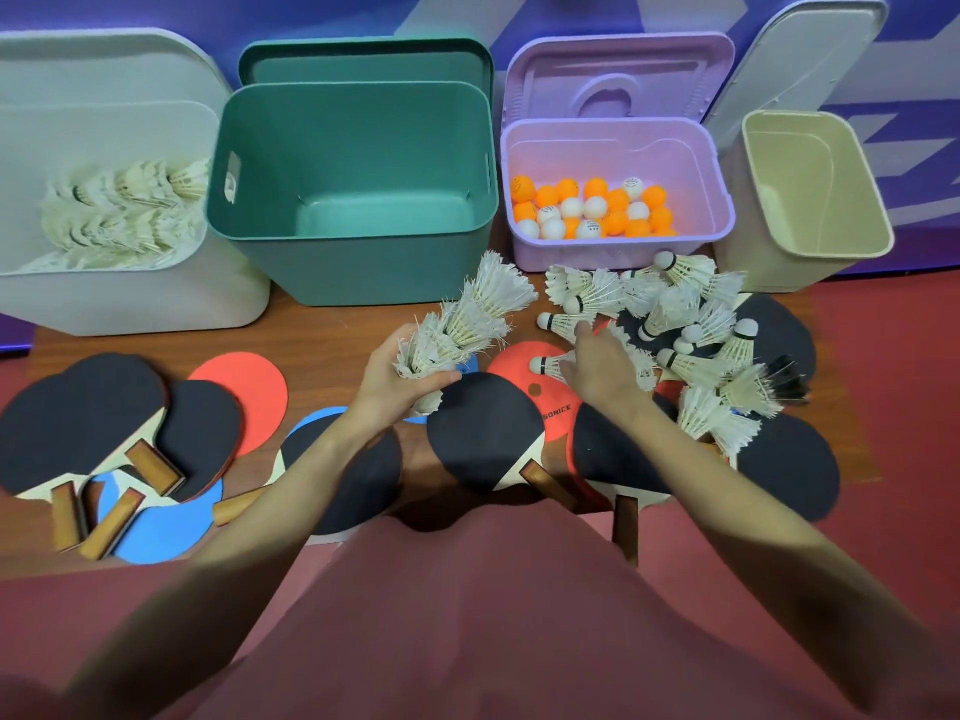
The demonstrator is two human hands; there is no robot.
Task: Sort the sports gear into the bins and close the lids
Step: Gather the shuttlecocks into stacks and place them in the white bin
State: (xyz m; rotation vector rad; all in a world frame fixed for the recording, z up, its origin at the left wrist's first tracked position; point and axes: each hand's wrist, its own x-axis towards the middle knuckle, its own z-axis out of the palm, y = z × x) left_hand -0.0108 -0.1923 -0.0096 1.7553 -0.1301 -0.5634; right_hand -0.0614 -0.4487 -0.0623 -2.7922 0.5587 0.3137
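One word can be read: "SONICE", printed on the red paddle (540, 379) that lies just below and between the two hands; small print on a few white balls is too small to make out.

Left hand (397, 379) is curled shut around a stacked bunch of shuttlecocks (470, 317), feathers fanning up and to the right past the thumb. Right hand (602, 368) lies palm down, fingers spread a little, resting on the near edge of the loose pile of shuttlecocks (691, 335); whether it grips one I cannot tell. Both forearms reach forward, bare, from a dusty pink garment.

Beyond the left hand stands an open green bin (358, 262), nothing visible inside, its green lid (363, 62) upright behind it. Further left is a white bin (130, 304) holding shuttlecocks, its lid propped behind. Beyond the right hand sits a purple bin (618, 246) with orange and white balls (592, 210), its purple lid (618, 75) standing up at the back. To the far right is a beige bin (810, 200) with a pale lid leaning behind it.

Black, red and blue paddles (119, 439) lie overlapping to the left of the left hand, and more lie under and around both wrists and beneath the loose pile. All rest on a brown wooden desk (322, 330), set on a red floor, with a purple patterned wall behind the bins.
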